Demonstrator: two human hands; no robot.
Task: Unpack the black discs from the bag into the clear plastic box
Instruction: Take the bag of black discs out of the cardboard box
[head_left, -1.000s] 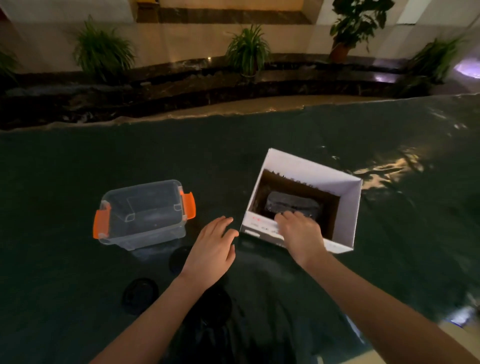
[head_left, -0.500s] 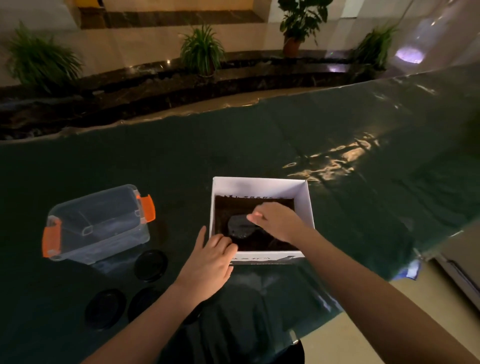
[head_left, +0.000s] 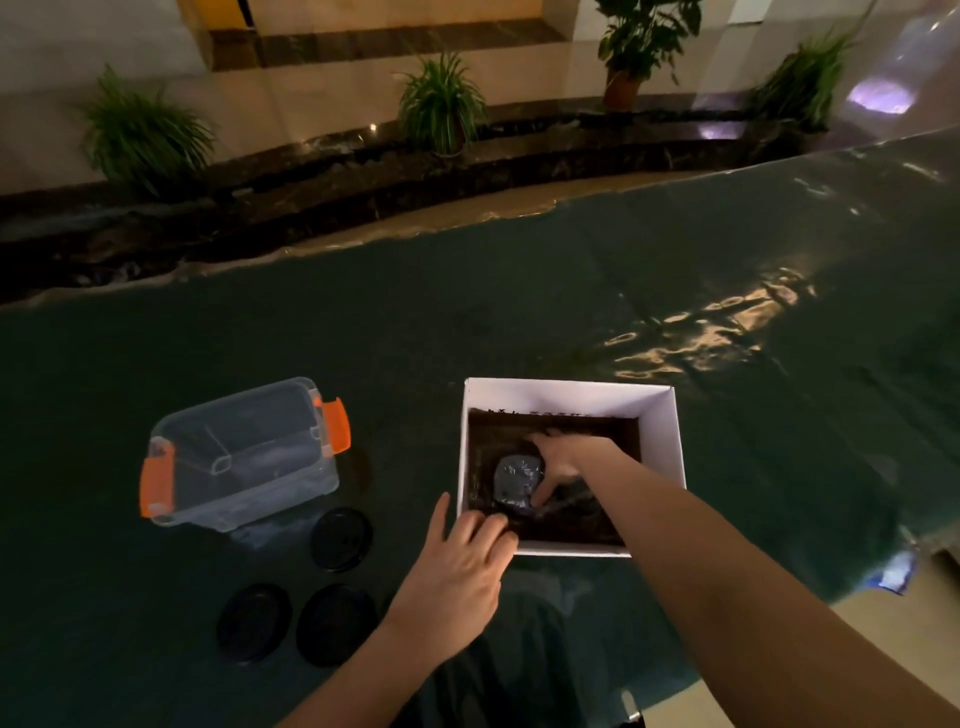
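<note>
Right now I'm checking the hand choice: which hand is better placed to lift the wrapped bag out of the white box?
Right. The right hand is inside the white box, touching the bag; the left hand rests on its near rim.

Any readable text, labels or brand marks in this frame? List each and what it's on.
Nothing can be read.
White cardboard box, far inner wall: a row of dark printed marks, too small and blurred to make out.
Shiny wrapped bag inside the box: only glare, no legible print.
Clear plastic box with orange latches: no label visible.
Black discs on the table: no markings visible.
</note>
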